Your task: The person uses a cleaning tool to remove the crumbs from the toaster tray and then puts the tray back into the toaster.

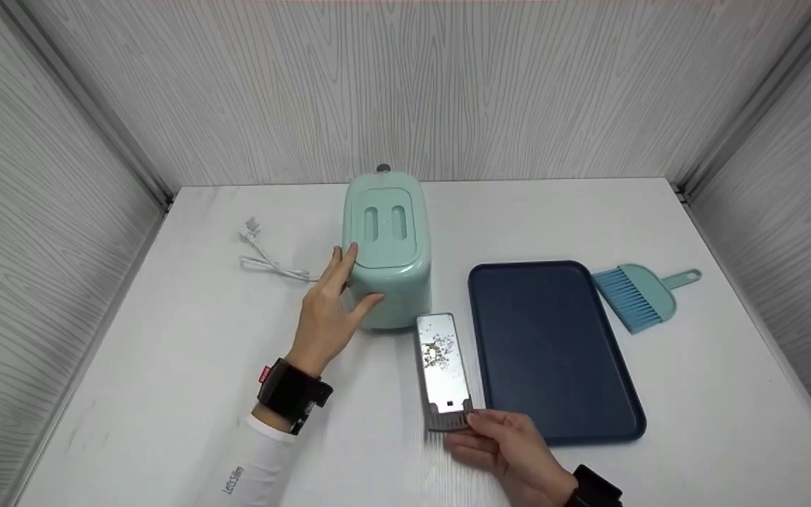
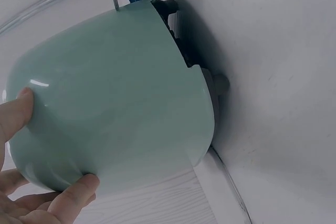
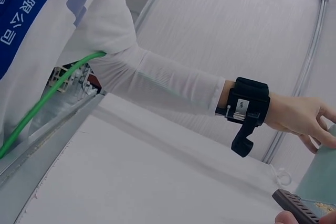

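Note:
A pale green toaster (image 1: 386,232) stands at the middle back, two oval recesses in its top and a dark knob at its far end. My left hand (image 1: 328,317) holds its near left corner, thumb on the near end and fingers along the left side. The left wrist view shows fingertips (image 2: 79,190) pressing that smooth shell. Just in front of the toaster, my right hand (image 1: 507,451) pinches the grey ribbed end of a crumb tray (image 1: 451,380). Dark crumbs (image 1: 439,351) are scattered over its shiny metal surface.
A dark blue rectangular tray (image 1: 553,352) lies right of the crumb tray. Beside it rests a small green brush (image 1: 634,296) with blue bristles. The toaster's white cord and plug (image 1: 265,257) lie to its left. Pale wood-grain panels (image 1: 412,91) enclose the white table.

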A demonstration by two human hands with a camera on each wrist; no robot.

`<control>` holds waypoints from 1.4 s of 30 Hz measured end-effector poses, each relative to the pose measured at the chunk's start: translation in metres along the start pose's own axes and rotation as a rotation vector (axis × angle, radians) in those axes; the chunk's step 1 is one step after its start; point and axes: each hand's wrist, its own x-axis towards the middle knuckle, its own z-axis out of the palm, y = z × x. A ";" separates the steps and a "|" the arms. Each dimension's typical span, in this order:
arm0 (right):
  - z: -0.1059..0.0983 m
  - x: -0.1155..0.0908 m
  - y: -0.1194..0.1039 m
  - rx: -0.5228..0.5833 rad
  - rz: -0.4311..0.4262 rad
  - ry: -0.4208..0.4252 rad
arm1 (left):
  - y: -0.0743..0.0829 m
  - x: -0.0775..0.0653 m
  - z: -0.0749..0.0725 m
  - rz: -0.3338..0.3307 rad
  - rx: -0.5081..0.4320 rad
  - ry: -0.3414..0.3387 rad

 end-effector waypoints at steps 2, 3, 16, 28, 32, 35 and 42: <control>-0.003 -0.001 -0.002 0.004 -0.010 0.011 | 0.000 0.000 0.000 0.002 0.002 -0.001; -0.004 -0.002 -0.004 0.005 -0.016 0.018 | 0.000 0.000 0.001 0.002 0.002 -0.002; -0.018 -0.003 -0.021 -0.027 -0.105 0.112 | 0.013 -0.014 0.003 -0.017 -0.011 0.071; -0.029 0.002 -0.034 0.025 -0.144 0.154 | 0.031 -0.049 0.016 0.073 -0.186 0.202; -0.030 0.003 -0.038 0.003 -0.138 0.198 | 0.033 -0.061 0.030 0.015 -0.320 0.141; -0.031 0.004 -0.041 0.001 -0.139 0.230 | 0.035 -0.067 0.040 -0.057 -0.393 0.091; -0.032 0.010 -0.046 -0.004 -0.172 0.276 | 0.044 -0.074 0.056 -0.211 -0.441 -0.056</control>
